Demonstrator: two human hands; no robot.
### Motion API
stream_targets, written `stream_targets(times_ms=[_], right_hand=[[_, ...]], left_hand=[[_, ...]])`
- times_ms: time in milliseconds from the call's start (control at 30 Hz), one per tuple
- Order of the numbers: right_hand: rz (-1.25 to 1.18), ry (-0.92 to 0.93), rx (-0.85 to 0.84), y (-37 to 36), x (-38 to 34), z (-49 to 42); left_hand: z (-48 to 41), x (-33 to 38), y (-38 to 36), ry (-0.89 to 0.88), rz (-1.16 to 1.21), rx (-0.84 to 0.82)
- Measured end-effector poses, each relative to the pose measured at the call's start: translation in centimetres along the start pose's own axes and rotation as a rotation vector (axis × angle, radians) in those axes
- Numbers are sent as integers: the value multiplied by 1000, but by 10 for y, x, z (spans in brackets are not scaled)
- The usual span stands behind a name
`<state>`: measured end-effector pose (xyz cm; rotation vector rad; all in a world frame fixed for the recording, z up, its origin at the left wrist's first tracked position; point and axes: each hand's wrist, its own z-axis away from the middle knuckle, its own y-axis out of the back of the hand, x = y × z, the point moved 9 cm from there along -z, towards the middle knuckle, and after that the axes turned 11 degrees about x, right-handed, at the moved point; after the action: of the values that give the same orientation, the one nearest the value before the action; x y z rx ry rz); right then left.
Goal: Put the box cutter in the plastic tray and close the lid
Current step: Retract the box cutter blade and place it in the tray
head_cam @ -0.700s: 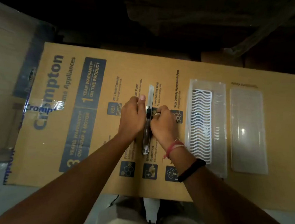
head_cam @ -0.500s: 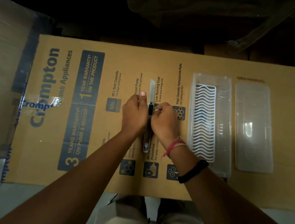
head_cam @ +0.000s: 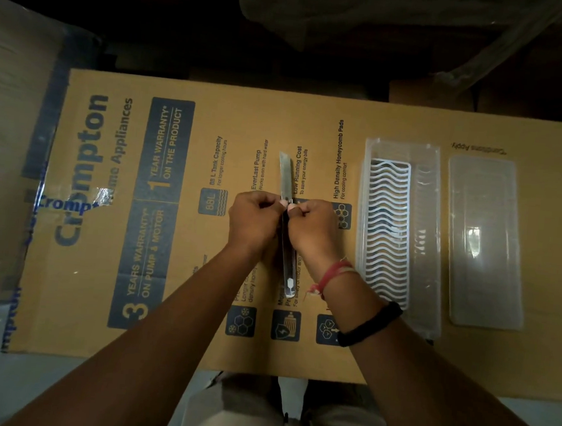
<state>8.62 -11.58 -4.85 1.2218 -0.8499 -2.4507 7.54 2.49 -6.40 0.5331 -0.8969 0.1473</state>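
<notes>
Left thumb now curled; both hands (head_cam: 283, 224) hide box cutter's (head_cam: 287, 267) middle.

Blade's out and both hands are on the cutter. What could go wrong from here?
1. The box cutter has its blade extended past the left hand and right hand; a slip near the slider could nick a fingertip.
2. Going into the plastic tray with the blade out, it may catch the wavy insert.
3. The lid lies apart, beyond the tray, so closing needs another reach.

Flattened printed cardboard box (head_cam: 103, 232), clear tape strip (head_cam: 101, 195), grey floor (head_cam: 23, 391)
</notes>
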Motion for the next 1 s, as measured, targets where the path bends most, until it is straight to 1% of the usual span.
stream_targets(times_ms=[167, 367, 467, 567, 767, 1000], right_hand=[[-80, 23, -18, 3, -5, 4], [-255, 28, -84, 12, -5, 11], [-303, 83, -76, 23, -11, 13], [-363, 125, -78, 32, -17, 15], [-474, 188, -94, 58, -26, 18], [-489, 224, -166, 84, -19, 26]], left_hand=[[6, 0, -1, 142, 164, -50], [18, 16, -6, 214, 351, -130], [24, 22, -11, 238, 464, -174], [25, 31, -14, 226, 533, -192], [30, 57, -18, 169, 550, -169], [35, 83, -23, 77, 538, -122]])
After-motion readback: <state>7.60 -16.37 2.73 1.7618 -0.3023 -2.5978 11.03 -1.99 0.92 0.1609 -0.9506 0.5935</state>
